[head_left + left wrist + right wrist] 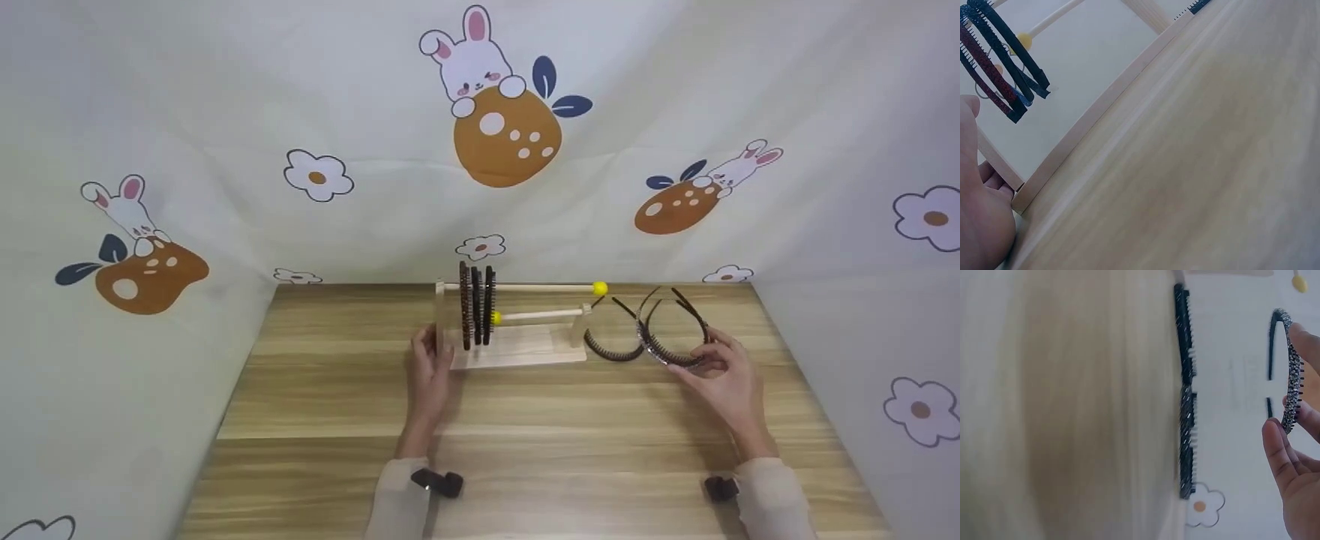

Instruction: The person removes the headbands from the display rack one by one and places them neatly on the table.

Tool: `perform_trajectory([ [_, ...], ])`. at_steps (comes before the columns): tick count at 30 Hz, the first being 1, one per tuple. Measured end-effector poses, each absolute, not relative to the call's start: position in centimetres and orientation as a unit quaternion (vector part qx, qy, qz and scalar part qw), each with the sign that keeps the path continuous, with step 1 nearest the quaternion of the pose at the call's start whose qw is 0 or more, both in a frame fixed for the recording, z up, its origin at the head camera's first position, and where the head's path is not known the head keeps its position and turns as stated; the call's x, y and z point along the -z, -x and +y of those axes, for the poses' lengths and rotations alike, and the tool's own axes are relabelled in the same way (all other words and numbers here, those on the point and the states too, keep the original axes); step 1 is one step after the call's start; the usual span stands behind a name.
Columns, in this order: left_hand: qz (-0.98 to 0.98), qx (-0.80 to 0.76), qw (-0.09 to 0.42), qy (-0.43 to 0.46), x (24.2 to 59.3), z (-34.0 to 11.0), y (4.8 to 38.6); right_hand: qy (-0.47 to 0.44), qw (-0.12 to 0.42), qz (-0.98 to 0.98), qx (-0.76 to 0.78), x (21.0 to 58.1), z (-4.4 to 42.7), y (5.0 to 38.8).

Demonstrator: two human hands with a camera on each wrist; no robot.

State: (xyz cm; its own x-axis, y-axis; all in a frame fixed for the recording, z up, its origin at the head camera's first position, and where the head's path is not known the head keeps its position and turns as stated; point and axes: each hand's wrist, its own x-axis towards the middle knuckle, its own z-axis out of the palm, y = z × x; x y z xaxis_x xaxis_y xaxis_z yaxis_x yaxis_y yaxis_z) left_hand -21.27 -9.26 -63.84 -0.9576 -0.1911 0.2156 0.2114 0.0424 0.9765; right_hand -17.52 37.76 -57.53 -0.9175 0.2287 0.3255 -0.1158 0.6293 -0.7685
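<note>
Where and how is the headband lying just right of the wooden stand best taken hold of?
The headband is probably best pinched at the middle of its curve, coming from the near side of the table: the curve faces that way, its two ends point away, and the wooden stand crowds its left.

Bunny-print cloth (360, 97) screens this table (540, 442) like a booth.

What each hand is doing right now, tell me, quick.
Left hand: closed, holding the wooden rack by one end.
Right hand: closed, pinching a glittery headband.
</note>
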Motion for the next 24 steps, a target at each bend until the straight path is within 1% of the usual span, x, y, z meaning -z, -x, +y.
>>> perform_trajectory([
  [4,-0.704,0.696,0.144,0.006,63.8,-9.2,21.2,0.053,0.174,-0.896,-0.405,57.9,39.5,17.2],
  [8,-0.705,0.693,0.15,0.008,64.0,-9.2,21.3,0.073,0.161,-0.913,-0.367,57.9,41.1,17.0],
  [20,-0.714,0.685,0.148,0.002,64.0,-9.3,21.4,0.07,0.167,-0.925,-0.335,58.1,45.3,16.7],
  [24,-0.709,0.691,0.141,0.007,63.9,-9.3,21.4,0.06,0.184,-0.928,-0.317,58.5,46.7,16.8],
])
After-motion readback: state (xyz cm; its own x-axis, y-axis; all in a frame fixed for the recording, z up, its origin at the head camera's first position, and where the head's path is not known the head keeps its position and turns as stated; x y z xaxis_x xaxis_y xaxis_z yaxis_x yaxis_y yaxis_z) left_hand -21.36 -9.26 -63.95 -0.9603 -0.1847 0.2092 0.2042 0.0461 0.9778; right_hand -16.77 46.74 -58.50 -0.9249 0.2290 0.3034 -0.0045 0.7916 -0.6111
